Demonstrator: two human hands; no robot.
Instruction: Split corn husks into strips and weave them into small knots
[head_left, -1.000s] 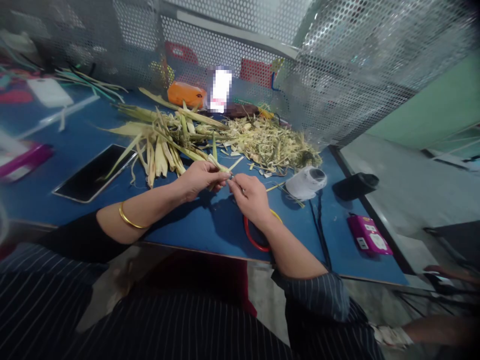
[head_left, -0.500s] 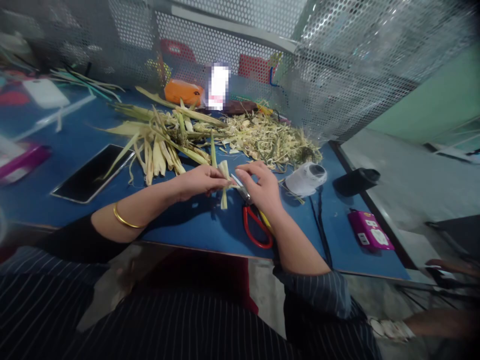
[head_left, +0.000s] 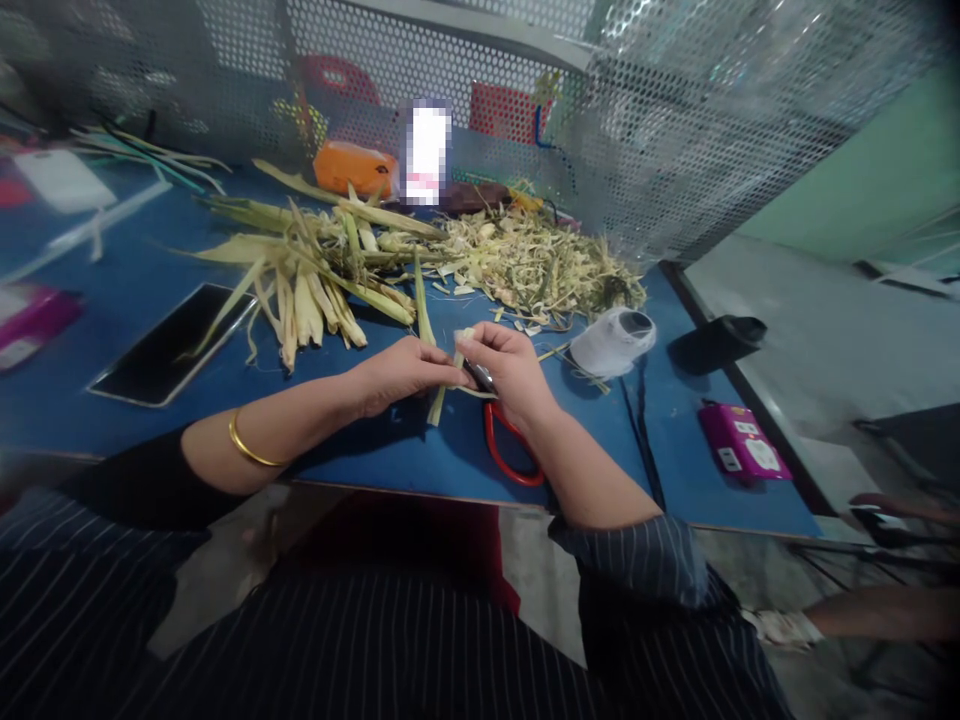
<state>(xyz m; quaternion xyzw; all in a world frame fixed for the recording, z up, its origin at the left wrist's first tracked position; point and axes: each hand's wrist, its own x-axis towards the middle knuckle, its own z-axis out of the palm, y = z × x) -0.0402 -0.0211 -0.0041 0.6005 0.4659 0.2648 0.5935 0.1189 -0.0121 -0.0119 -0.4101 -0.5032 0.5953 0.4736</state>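
My left hand (head_left: 409, 372) is closed in a pinch on a pale green corn husk strip (head_left: 436, 408), whose lower end hangs below the fingers. My right hand (head_left: 514, 375) meets it closely, thumb and forefinger pinching the upper end of the husk. Tucked in that same right hand are scissors (head_left: 491, 450) with red handles; their metal pivot shows between the hands and the blade tips are hidden. Just behind the hands lies a heap of corn husks (head_left: 311, 300), with a pile of shredded husk scraps (head_left: 540, 265) to its right.
On the blue table (head_left: 360, 440) lie a dark phone-like slab (head_left: 169, 350) at left, a white thread cone (head_left: 607, 343), a black cylinder (head_left: 716, 345) and a magenta pack (head_left: 742, 440) at right. A perforated metal screen (head_left: 420, 50) stands behind, with an orange pouch (head_left: 352, 168) before it.
My right hand has moved left and up against the left hand, its thumb and forefinger now pinching the husk. The scissors' blades have slipped mostly out of sight. The view has shifted slightly.
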